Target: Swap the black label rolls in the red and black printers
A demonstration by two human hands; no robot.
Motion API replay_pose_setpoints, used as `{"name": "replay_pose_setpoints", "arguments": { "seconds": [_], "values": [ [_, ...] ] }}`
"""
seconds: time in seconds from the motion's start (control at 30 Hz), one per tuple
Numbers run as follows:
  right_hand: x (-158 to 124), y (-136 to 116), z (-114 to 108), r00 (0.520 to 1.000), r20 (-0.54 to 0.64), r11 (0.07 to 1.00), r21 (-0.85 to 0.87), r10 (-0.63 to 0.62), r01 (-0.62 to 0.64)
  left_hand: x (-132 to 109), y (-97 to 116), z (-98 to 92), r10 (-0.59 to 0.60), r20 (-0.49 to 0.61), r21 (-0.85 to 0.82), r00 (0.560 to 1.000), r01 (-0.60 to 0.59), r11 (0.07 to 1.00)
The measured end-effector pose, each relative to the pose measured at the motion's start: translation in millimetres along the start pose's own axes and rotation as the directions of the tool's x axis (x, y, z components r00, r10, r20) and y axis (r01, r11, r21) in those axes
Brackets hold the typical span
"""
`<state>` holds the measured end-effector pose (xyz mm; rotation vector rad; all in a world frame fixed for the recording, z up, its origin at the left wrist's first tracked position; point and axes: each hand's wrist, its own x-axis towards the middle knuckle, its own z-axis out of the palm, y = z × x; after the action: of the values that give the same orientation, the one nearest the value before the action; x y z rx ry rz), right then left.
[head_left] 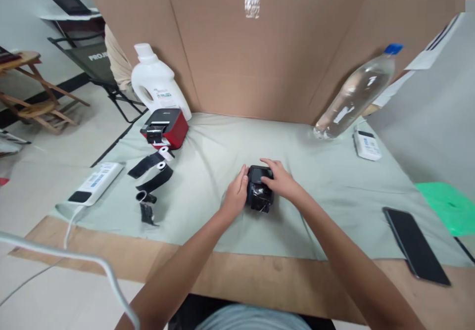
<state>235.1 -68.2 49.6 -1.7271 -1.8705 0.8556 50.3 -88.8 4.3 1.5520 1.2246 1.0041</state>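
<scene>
A small black boxy device rests on the pale cloth in front of me, with a shiny black strip at its near side. Along its left side, my left hand presses with fingers held together. From the right, my right hand grips it, thumb on the top and fingers curved over the far right corner. Left of my hands lie two black strips wound on small white rolls and a curled black strip. Behind them stands a red and black printer, a black strip at its front.
A white jug stands at back left and a clear bottle with a blue cap leans at back right, before a cardboard screen. White boxes sit at both sides. A phone lies near right. A cable crosses near left.
</scene>
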Motion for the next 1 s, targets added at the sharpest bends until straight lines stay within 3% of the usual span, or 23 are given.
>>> {"name": "replay_pose_setpoints", "arguments": {
  "seconds": [0.17,0.27,0.37,0.43,0.6,0.7,0.83,1.0],
  "values": [
    [-7,-25,45,0.974,-0.225,0.994,-0.092,0.036,-0.058,-3,0,-3.4,-0.047,-0.076,-0.043,0.996,0.043,0.998],
    [-9,-44,53,0.97,-0.222,0.982,-0.132,0.103,-0.134,-5,3,-5.7,-0.065,-0.102,-0.048,0.993,0.061,0.997],
    [-15,-48,23,0.967,-0.21,0.962,-0.2,0.143,-0.185,-6,1,-4.3,-0.05,-0.067,0.031,0.996,0.052,0.998],
    [-21,-32,-13,0.943,-0.302,0.952,-0.218,0.142,-0.213,-6,-3,-2.2,-0.019,-0.037,0.117,0.999,0.024,0.993],
    [-23,65,-115,0.815,-0.559,0.932,-0.191,0.155,-0.308,-5,-8,0.4,0.021,-0.03,0.199,0.999,-0.014,0.98],
    [-21,119,-156,0.753,-0.624,0.897,-0.183,0.21,-0.402,-4,-8,0.0,0.03,-0.023,0.208,0.999,-0.024,0.978],
    [-20,152,-173,0.712,-0.638,0.812,-0.227,0.293,-0.538,-4,-9,1.9,0.023,-0.011,0.22,1.0,-0.02,0.975],
    [-13,147,-165,0.679,-0.624,0.712,-0.267,0.386,-0.65,-3,4,-4.3,-0.001,-0.024,0.127,1.0,0.004,0.992]
  ]
}}
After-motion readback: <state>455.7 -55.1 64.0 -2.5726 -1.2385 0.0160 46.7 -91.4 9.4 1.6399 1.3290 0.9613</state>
